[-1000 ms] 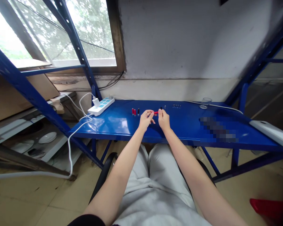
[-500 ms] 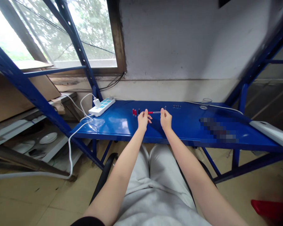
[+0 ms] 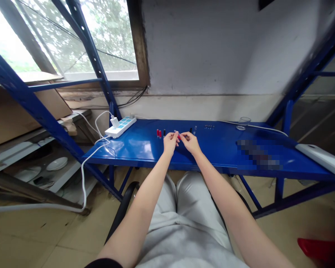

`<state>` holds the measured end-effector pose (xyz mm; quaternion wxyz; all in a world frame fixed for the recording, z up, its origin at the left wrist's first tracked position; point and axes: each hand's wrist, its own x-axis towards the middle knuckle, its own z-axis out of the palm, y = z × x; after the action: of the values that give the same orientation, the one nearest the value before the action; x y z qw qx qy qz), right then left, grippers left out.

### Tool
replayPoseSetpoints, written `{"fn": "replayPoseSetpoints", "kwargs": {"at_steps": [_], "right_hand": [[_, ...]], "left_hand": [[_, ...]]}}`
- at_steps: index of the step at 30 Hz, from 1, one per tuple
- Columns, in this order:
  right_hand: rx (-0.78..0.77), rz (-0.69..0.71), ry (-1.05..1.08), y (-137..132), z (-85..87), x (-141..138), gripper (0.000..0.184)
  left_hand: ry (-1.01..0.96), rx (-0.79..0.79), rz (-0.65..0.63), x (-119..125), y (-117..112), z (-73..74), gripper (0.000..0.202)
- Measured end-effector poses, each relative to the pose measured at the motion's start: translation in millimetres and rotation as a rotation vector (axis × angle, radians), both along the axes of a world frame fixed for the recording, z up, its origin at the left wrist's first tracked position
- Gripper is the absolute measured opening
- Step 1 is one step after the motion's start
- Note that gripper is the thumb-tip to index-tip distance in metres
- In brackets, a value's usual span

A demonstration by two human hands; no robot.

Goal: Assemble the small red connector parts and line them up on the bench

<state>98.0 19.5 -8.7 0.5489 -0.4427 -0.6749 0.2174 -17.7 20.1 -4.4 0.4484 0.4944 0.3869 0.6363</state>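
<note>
1. Both forearms (image 3: 145,195) cross the near edge of the tabletop (image 3: 217,149), left hand (image 3: 171,143) and right hand (image 3: 191,143) bent inward, fingertips nearly meeting
2. The hands are closer together than half a second ago
3. The left thumb and fingers pinch tightly on a small red-and-clear piece (image 3: 179,136), in from the near edge; whether the right fingertips grip its red part or only touch, I cannot tell
4. A glass (image 3: 242,125) stands by the far edge, toward the right corner
</note>
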Motion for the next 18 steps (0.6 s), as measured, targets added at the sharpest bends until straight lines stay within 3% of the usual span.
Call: {"fn": "replayPoseSetpoints", "kwargs": {"at_steps": [8,18], "right_hand": [[-0.074,0.128,0.066,6.1,-6.8,-0.8,0.035],[-0.062,0.161,0.000,7.5,-8.3,1.2,0.035]], "left_hand": [[0.048,0.035,0.091,-1.2,3.0,-4.4,0.036],[0.187,0.116,0.111,-1.4,2.8,-6.0,0.032]]}}
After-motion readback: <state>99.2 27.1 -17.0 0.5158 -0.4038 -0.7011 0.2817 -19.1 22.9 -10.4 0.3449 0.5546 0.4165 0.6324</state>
